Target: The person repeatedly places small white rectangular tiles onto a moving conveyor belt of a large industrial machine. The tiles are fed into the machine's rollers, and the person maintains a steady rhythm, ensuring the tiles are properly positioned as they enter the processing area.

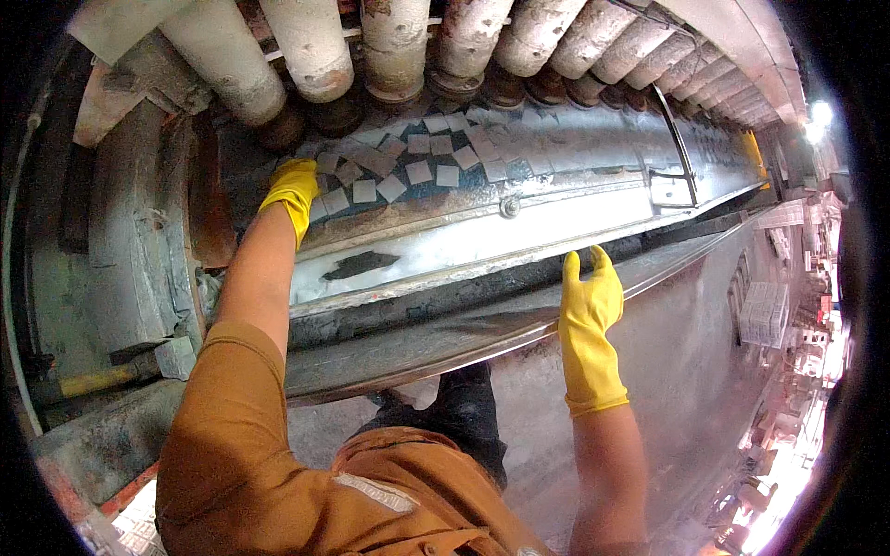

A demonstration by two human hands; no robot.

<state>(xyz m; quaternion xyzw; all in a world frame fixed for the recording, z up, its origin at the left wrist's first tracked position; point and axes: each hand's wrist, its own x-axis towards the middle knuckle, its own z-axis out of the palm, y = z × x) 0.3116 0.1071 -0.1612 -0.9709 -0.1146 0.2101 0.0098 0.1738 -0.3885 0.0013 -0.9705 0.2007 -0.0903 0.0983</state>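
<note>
Left hand (293,185) is resting at the near-left end of the square tiles (419,173).
Tiles are lying scattered below pale cylinders (394,46); left fingers are hiding, grip can't be told. Right hand (591,306) is hovering near the metal ledge (445,341), thumb and fingers parting, holding nothing. Shirt (278,463) is bearing a pale patch (375,492), marks too blurred to read.

Tiles (419,173) on the conveyor (603,137), rollers (394,46) on the far side

The left grip (291,190) is at the tiles' left end; the right grip (591,301) is nearer, to the right. A ledge (436,255) runs along the conveyor's near side. A box (765,313), seemingly on the floor, lies right.
</note>
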